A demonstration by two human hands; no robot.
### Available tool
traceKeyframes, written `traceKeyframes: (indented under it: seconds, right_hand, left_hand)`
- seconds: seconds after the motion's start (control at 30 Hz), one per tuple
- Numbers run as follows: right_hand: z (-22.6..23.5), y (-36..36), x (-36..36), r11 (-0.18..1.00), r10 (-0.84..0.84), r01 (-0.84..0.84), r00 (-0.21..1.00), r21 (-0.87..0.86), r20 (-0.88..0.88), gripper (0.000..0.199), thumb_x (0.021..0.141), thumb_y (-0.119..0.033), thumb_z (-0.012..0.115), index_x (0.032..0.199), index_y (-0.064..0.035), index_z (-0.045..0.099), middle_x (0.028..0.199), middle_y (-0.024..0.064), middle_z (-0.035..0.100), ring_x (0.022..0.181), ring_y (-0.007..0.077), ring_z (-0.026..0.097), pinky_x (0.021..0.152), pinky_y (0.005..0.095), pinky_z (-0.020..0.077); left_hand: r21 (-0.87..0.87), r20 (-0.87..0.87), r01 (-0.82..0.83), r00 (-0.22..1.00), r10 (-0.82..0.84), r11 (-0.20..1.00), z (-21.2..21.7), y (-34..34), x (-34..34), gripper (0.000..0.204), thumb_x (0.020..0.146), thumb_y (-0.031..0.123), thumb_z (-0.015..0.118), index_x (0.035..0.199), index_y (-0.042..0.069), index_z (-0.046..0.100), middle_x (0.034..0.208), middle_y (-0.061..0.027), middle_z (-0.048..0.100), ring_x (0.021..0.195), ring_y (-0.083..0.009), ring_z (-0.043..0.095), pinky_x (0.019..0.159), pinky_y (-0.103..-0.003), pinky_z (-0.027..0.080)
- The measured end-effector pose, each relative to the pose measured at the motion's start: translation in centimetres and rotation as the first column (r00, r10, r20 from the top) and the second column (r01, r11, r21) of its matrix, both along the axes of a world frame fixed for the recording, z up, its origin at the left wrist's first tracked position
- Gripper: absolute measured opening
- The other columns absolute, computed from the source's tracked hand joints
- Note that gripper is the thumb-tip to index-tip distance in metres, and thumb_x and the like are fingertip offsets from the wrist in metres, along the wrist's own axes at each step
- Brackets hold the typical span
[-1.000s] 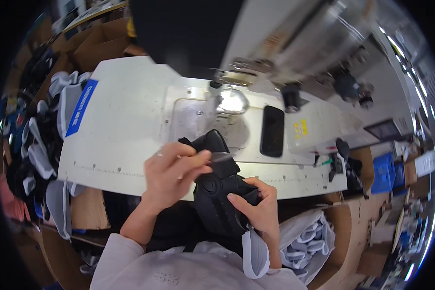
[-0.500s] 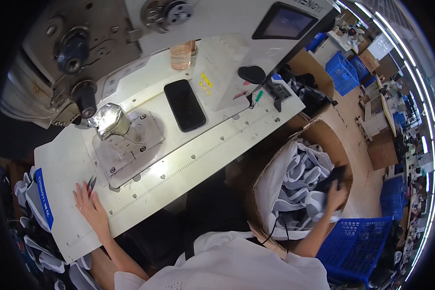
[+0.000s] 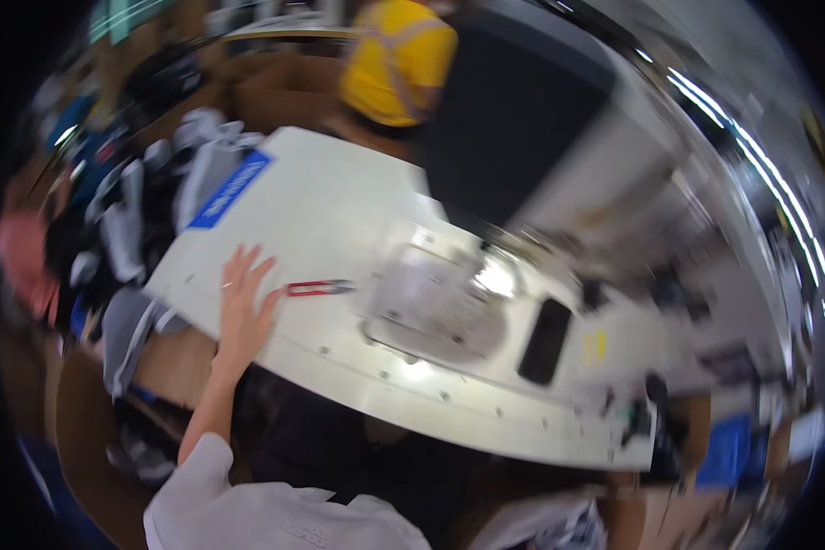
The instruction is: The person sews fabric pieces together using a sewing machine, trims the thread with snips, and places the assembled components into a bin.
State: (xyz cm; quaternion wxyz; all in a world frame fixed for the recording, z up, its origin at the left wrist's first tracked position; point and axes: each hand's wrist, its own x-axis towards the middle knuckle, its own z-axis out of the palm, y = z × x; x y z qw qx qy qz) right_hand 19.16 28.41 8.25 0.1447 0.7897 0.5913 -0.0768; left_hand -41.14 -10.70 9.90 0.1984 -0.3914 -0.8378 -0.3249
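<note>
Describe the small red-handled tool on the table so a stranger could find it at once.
Start at the white work table and find the left hand lying flat near its front edge. Just right of the fingertips lies the small red-handled tool, short of the clear plate. It is the only red thing on the white top.

Left hand (image 3: pixel 243 307) shifted beside red snips (image 3: pixel 316 289); right hand gone.

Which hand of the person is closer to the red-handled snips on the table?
Left. The left hand lies flat on the white table, just left of the red-handled snips. The right hand is not in view.
</note>
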Motion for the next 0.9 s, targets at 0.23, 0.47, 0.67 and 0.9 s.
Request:
traceKeyframes:
  seconds: [0.23,0.47,0.67,0.9]
  right_hand:
    - [5.0,-18.0,-17.6,0.770,0.518,-0.232,0.771,0.595,-0.370,0.035,0.098,-0.032,0.051,0.105,-0.0019,0.066,0.082,0.0138,0.069,0.069,0.0264,0.064,0.064,0.0383,0.0520]
    - [4.2,-21.7,-33.1,0.564,0.768,-0.559,0.087,0.607,-0.634,0.017,0.091,-0.014,0.060,0.093,0.0011,0.067,0.067,0.0109,0.063,0.061,0.0174,0.059,0.059,0.0301,0.0473]
    - [-2.1,-22.0,-34.6,0.505,0.734,-0.631,-0.044,0.588,-0.678,0.012,0.090,-0.011,0.062,0.097,-0.0041,0.068,0.068,0.0078,0.065,0.061,0.0124,0.062,0.058,0.0266,0.0487]
    - [0.7,-22.7,-33.6,0.461,0.802,-0.613,-0.021,0.641,-0.597,0.011,0.090,-0.012,0.063,0.096,-0.0043,0.070,0.067,0.0060,0.065,0.058,0.0115,0.061,0.055,0.0262,0.0486]
  left_hand:
    - [0.091,-0.015,-0.244,0.969,0.246,0.966,0.3,-7.1,-3.7,0.042,0.082,0.009,0.067,0.122,0.007,0.055,0.136,-0.0155,0.047,0.134,-0.0376,0.035,0.110,-0.049,0.028]
    - [0.287,0.175,-0.468,0.883,0.435,0.836,-4.4,-12.6,-16.0,0.043,0.083,0.018,0.068,0.120,0.004,0.054,0.126,-0.0185,0.053,0.118,-0.0374,0.048,0.099,-0.041,0.039]
    - [0.133,0.380,-0.619,0.753,0.537,0.774,-5.2,-9.5,-27.2,0.046,0.081,0.026,0.071,0.118,0.004,0.055,0.120,-0.0170,0.058,0.115,-0.0354,0.052,0.095,-0.042,0.043]
    - [0.411,0.111,-0.659,0.722,0.683,0.630,-3.0,-9.2,-29.8,0.022,0.087,0.021,0.062,0.101,0.004,0.063,0.099,-0.0221,0.064,0.093,-0.0407,0.061,0.076,-0.042,0.049]
